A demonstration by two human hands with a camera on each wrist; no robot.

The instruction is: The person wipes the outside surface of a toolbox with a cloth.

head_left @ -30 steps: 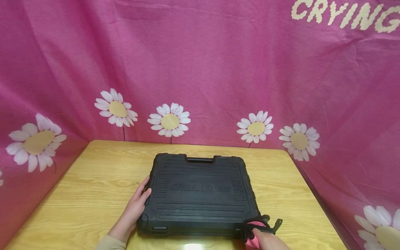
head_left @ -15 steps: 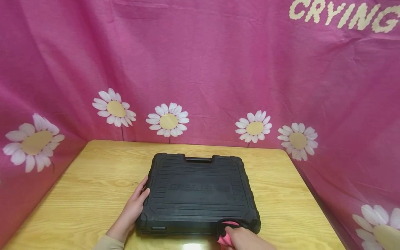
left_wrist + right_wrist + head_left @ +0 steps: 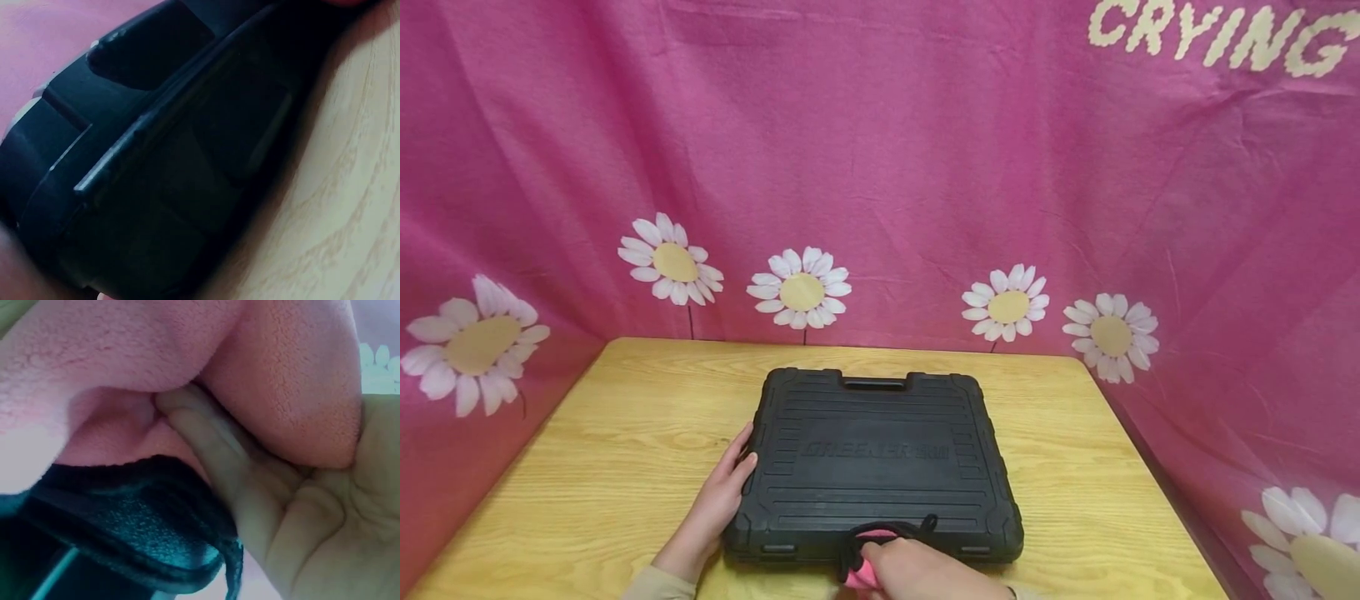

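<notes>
A black hard-plastic tool case (image 3: pixel 880 450) lies closed on the wooden table, its raised lettering on the lid and its carry handle (image 3: pixel 876 384) at the far side. Against the case's left side rests my left hand (image 3: pixel 718 492), fingers stretched along the edge and thumb near the rim. My right hand (image 3: pixel 917 571) grips a bunched pink fleece cloth (image 3: pixel 862 575) with black trim, right at the middle of the case's front side. In the right wrist view, fingers (image 3: pixel 206 437) press into the folds of the cloth. The left wrist view shows the case's dark side wall (image 3: pixel 156 206) close up.
The light wooden table (image 3: pixel 1075 467) extends around the case on both sides and behind it. A pink curtain (image 3: pixel 880 167) printed with daisies and lettering hangs at the back and both sides. Two latches sit on the case's front, one of them the left latch (image 3: pixel 778 549).
My right hand has slid the cloth leftward along the case's front side, from the right corner to the middle. The left hand stays on the case's left side.
</notes>
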